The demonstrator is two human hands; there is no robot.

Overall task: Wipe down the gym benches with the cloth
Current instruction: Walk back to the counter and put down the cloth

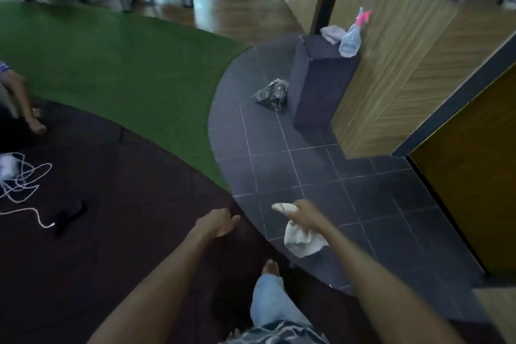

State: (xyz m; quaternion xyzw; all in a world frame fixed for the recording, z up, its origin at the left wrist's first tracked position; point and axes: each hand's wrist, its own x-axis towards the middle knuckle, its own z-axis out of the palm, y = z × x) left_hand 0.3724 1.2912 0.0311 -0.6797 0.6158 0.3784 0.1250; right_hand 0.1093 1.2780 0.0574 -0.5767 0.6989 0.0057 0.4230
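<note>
Cloth (304, 240) is gripped in the right hand (305, 215), fingers curled round its middle; one end protrudes ahead of the fingers, the rest hangs below them. Left hand (219, 222) is beside those fingers, its own loosely curled, holding nothing.

The left forearm (156, 274) and right forearm (371, 279) were uncovered along their whole visible length, with no sleeve reaching into view, and the left hand (219, 222) and right hand (305, 216) were bare as well. One leg wore a pale blue, faded denim trouser leg (269, 304), loose and creased, its hem ending at the ankle above a bare foot (270, 267). At the bottom edge showed a dark fabric top with pale irregular streaks (279, 334), its pattern too blurred to make out further.
</note>
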